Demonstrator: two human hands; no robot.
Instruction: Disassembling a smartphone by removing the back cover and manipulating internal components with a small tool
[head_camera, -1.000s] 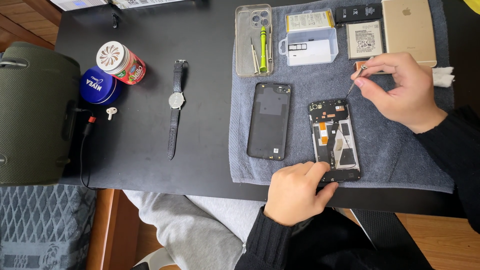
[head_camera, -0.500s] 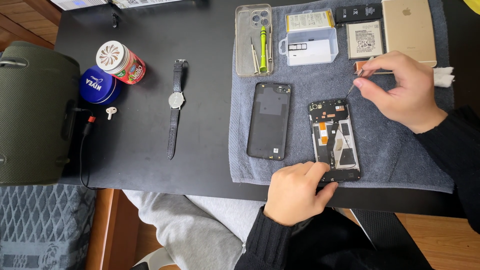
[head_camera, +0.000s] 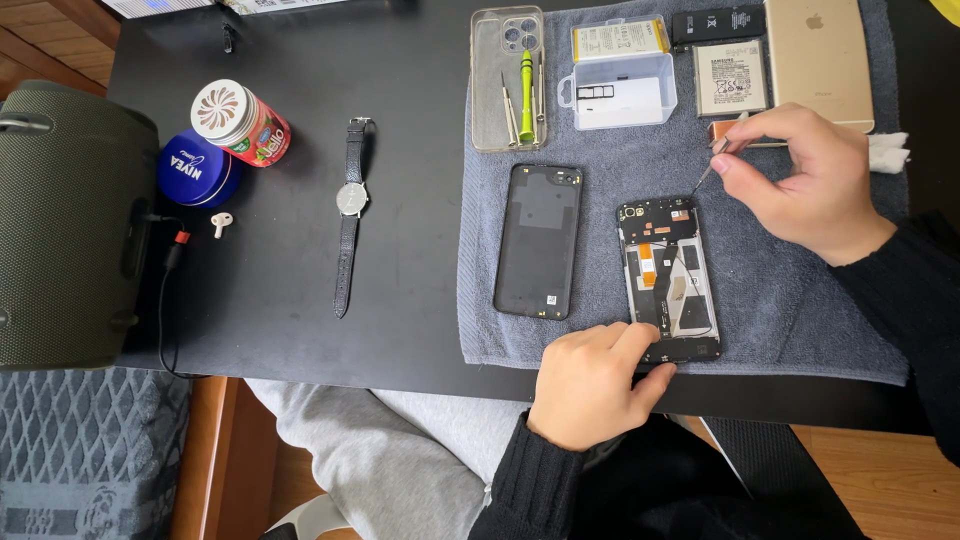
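A red labelled tin (head_camera: 245, 122) and round blue tin (head_camera: 193, 170) sit touching at the table's left.

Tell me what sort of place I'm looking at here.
Probably a home desk used for phone repair: an opened phone on a grey towel, small screwdrivers in a clear case, spare batteries.

Head view, steeply down, near table (head_camera: 300, 200)
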